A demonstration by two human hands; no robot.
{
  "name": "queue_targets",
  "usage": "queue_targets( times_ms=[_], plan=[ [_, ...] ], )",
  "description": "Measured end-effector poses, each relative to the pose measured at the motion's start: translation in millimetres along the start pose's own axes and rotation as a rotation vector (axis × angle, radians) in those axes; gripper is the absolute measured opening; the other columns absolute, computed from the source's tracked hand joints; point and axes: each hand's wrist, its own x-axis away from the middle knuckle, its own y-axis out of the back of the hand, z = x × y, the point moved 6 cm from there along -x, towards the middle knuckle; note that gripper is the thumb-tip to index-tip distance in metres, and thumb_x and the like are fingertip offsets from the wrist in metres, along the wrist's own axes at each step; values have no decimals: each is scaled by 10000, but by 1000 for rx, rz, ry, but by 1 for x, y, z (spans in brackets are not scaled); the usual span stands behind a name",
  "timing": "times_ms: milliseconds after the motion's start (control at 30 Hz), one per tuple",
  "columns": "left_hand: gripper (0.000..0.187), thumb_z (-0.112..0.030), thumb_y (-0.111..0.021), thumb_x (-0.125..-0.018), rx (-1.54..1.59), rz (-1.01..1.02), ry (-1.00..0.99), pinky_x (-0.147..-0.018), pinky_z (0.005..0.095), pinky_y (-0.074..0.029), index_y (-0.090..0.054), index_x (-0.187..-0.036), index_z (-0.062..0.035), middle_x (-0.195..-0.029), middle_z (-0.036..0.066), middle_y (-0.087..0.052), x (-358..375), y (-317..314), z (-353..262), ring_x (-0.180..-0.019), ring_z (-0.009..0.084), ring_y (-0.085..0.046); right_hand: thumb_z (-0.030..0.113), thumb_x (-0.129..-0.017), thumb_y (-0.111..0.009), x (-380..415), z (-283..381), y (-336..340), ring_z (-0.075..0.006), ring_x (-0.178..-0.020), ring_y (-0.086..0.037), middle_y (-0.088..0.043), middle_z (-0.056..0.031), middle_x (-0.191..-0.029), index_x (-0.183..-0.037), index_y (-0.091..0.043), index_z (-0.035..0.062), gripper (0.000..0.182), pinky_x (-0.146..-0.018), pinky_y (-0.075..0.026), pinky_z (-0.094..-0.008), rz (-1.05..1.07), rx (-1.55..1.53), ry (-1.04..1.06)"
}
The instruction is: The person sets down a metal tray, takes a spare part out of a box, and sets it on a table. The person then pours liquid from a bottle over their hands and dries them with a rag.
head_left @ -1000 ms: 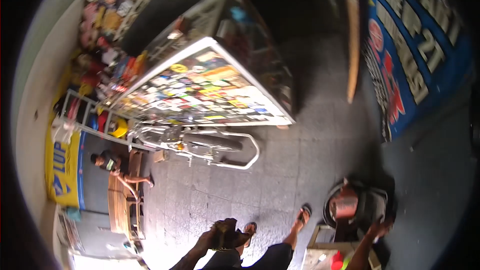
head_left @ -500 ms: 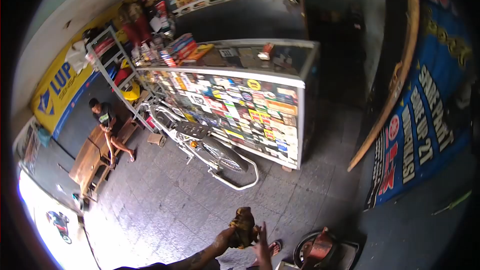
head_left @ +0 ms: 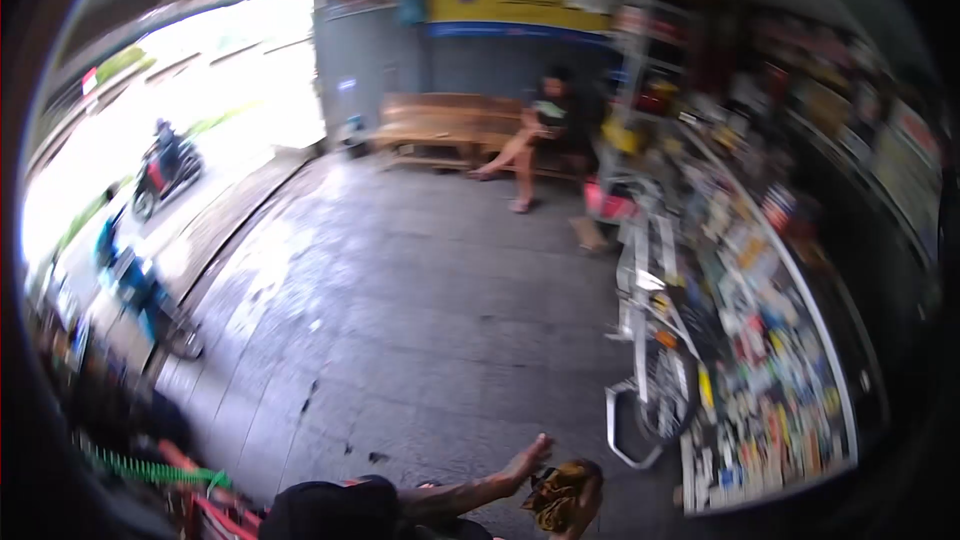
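Note:
A crumpled brown-yellow rag (head_left: 556, 496) is at the bottom of the view, slightly right of the middle. My right hand (head_left: 590, 496) is closed around the rag's right side, and the cloth hides part of its fingers. Just left of the rag is my left hand (head_left: 533, 452), fingers stretched out and apart, holding nothing. Motion blurs both hands somewhat.
A white motorbike frame (head_left: 640, 285) with a rear wheel stands by a glass display counter (head_left: 853, 420) on the right. One person (head_left: 548, 120) sits on a wooden bench (head_left: 425, 120). Motorbikes are at the bright opening on the left. A green coiled hose (head_left: 150, 470) lies lower left.
The view has swung left toward the open doorway. The rag has passed from my left hand to my right, and my left hand has opened. A motorbike with a rider shows outside.

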Motion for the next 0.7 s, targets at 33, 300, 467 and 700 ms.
queue_targets(
  times_ms=[33, 300, 467, 700],
  plan=[
    [575, -390, -551, -914, 281, 49, 134, -1060, 317, -320, -434, -1310, 10, -1390, 92, -392, 3, 13, -13, -1259, 154, -380, 349, -862, -572, -7, -13, -41, -206, -777, -621, -618, -102, -889, -1013, -596, 8, 373, -708, -515, -323, 241, 261, 169],
    [490, -397, -435, -971, 371, -230, -396, -1022, 303, -328, -404, -1338, -74, -1301, 46, -456, 60, 211, -116, -1221, 172, -419, 404, -869, -551, 17, -105, -328, -196, -827, -606, -598, -101, -943, -1046, -558, 19, 424, -734, -501, -325, 488, 450, 288],
    [504, -389, -460, -964, 322, -786, -711, -994, 297, -352, -388, -1340, -61, -1269, 59, -488, 138, 303, -167, -1189, 174, -449, 457, -871, -551, 65, -129, -459, -179, -885, -582, -573, -93, -1034, -1102, -498, 32, 487, -751, -482, -324, 855, 387, 462],
    [413, -351, -589, -909, 838, -1034, -949, -800, 264, -480, -567, -1172, -34, -1078, 49, -616, 204, 453, -182, -950, 125, -582, 434, -995, -275, 135, -189, -571, -340, -1250, -370, -425, -209, -1320, -1328, -381, -15, 569, -1061, -259, -438, 1521, 494, 281]
  ],
)
